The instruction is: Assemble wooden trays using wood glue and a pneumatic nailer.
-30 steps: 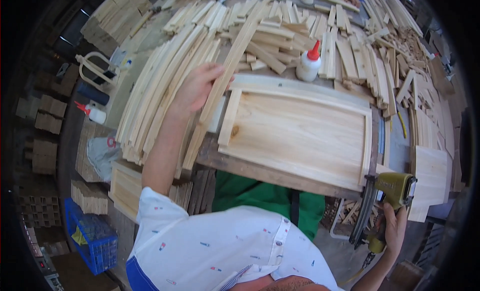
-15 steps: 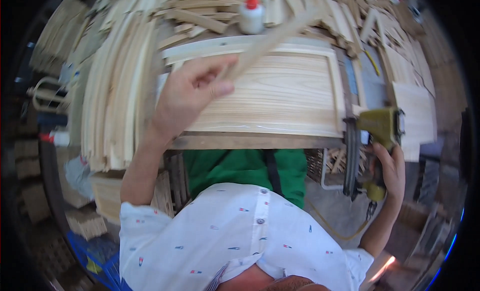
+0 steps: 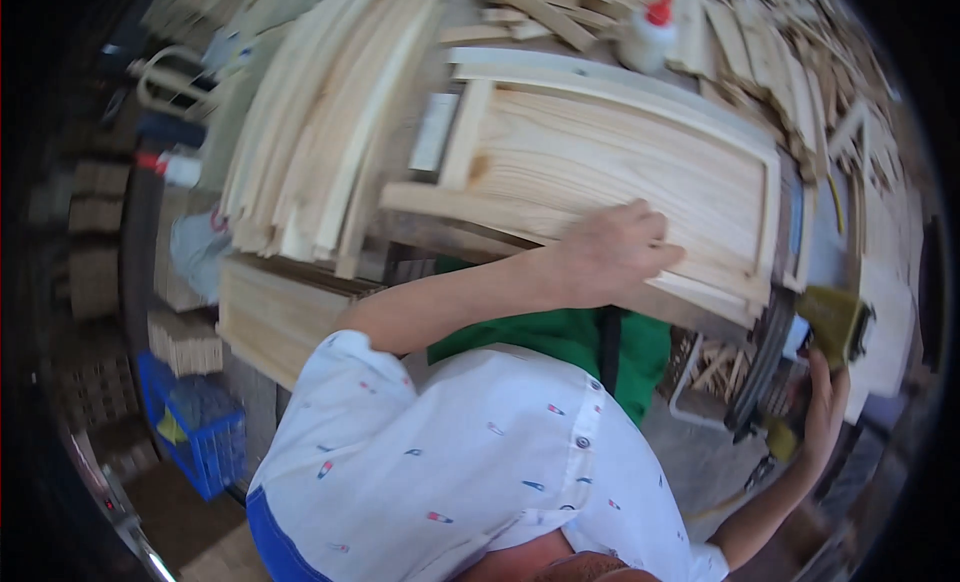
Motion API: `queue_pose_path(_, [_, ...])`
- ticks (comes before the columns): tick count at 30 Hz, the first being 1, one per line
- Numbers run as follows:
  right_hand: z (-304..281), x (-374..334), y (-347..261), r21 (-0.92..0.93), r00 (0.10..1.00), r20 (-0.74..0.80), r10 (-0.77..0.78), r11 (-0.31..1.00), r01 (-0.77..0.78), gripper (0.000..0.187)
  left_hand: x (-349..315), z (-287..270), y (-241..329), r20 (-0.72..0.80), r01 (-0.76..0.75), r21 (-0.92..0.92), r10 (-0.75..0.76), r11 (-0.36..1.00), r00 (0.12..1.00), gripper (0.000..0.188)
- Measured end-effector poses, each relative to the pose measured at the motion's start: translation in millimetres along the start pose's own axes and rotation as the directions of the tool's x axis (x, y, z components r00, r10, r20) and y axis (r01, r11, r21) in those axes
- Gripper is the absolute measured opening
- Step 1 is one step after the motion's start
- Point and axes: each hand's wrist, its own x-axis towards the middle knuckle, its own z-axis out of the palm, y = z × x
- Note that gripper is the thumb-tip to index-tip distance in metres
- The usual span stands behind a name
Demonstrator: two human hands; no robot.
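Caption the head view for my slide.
Left hand at a wooden strip along a panel; right hand holding an olive nail gun.

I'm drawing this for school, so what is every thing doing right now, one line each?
Left hand: curled on the wooden strip
Right hand: gripping the nail gun
Wooden strip: along the near edge of the framed panel, left end jutting past it
Framed panel: lying flat
White bottle: upright, red tip on
Blue crate: things inside

Worn on the person's head, the wide fisheye looks steeply down, close over the shirt (image 3: 450, 442) at six o'clock, facing the table (image 3: 690, 315); the left hand (image 3: 615, 247) shows toward three, the right hand (image 3: 825, 407) toward four.
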Motion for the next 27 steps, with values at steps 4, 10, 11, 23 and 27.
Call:
queue_pose_path(4, [13.7, 14.1, -6.5, -0.001, 0.999, 0.036, 0.030, 1.000, -0.030, 0.033, 2.2, -2.7, -19.6, 0.015, 0.044, 0.108, -0.046, 0.993, 0.999, 0.029])
queue_pose_path(10, [18.9, 14.4, -4.7, -0.011, 0.999, 0.023, -0.024, 1.000, 0.024, 0.032, 4.0, 0.0, -36.4, 0.010, 0.073, 0.129, -0.075, 0.989, 0.997, 0.027])
queue_pose_path(11, [16.0, 10.7, -4.5, -0.021, 1.000, 0.000, -0.013, 1.000, 0.013, 0.032, 5.5, 1.4, -35.7, 0.012, 0.055, 0.126, -0.057, 0.990, 0.998, 0.026])
queue_pose_path(23, [26.2, 5.1, -28.8, 0.040, 0.998, 0.035, 0.052, 0.998, -0.053, 0.022, 5.2, 0.4, -33.7, -0.046, 0.047, 0.021, -0.046, 0.999, 0.998, 0.038])
queue_pose_path(27, [23.0, 3.0, -27.5, 0.035, 0.998, 0.028, 0.052, 0.998, -0.053, 0.025, 6.4, 2.2, -27.3, -0.086, 0.077, 0.038, -0.074, 0.996, 0.994, 0.038])
